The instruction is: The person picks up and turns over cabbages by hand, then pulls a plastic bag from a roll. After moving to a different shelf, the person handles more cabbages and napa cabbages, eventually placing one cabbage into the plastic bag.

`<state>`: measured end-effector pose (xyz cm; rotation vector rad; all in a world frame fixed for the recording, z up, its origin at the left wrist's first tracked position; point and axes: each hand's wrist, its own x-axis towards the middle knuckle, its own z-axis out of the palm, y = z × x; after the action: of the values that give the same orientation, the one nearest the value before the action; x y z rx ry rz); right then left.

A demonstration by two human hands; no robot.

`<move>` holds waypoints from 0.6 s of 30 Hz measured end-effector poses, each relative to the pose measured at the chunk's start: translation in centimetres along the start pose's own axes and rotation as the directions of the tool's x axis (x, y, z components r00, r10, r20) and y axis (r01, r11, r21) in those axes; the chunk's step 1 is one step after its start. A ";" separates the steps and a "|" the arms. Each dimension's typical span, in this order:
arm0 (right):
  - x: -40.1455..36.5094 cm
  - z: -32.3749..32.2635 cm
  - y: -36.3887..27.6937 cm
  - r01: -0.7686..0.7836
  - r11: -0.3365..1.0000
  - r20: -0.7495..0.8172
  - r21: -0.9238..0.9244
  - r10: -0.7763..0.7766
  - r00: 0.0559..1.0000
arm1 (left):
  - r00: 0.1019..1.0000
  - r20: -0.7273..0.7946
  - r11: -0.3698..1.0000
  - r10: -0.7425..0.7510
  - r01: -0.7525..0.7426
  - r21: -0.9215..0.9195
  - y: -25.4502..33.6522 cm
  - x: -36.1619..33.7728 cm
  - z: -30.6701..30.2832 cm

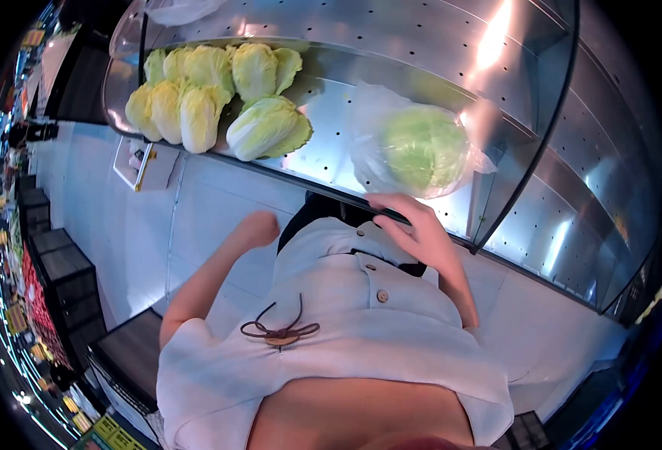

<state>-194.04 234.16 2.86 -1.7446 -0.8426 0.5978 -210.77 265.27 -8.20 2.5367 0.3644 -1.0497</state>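
My right hand (419, 234) is at the front edge of a metal display shelf (331, 161), fingers stretched and slightly apart, holding nothing that I can see. Just beyond its fingertips, a green cabbage (425, 150) sits on the shelf in a clear plastic bag (368, 142). Out to the left, my left hand (260, 229) hangs over the floor with its fingers curled in, and nothing shows in it. On the left part of the shelf stand several napa cabbages (200, 116); one napa cabbage (267, 129) lies tilted nearest the bag.
Perforated metal tiers (391, 26) rise behind the shelf, with another clear plastic bag (185, 9) at the upper left. A white-framed object (145, 165) is below the shelf's left end. Dark crates (68, 274) and produce displays line the far left.
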 end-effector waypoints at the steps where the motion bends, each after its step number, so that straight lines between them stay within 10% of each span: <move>1: -0.8 0.0 0.4 -0.055 0.998 0.026 -0.003 0.055 0.998 | 0.983 0.177 0.992 0.043 -0.062 0.108 -3.6 -1.6 3.8; 5: -2.5 0.7 2.2 -0.205 0.978 0.039 -0.032 0.206 0.978 | 0.636 0.690 0.923 0.344 -0.096 -0.372 -6.1 -10.3 10.5; 18: 1.1 6.0 0.9 -0.074 0.993 0.107 -0.094 0.084 0.991 | 0.882 0.458 0.698 0.112 0.259 -0.668 -7.6 -16.8 17.6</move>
<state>-197.53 238.38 0.12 -1.8467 -0.8917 0.7245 -236.06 262.91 -9.45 1.5160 0.6012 -1.2060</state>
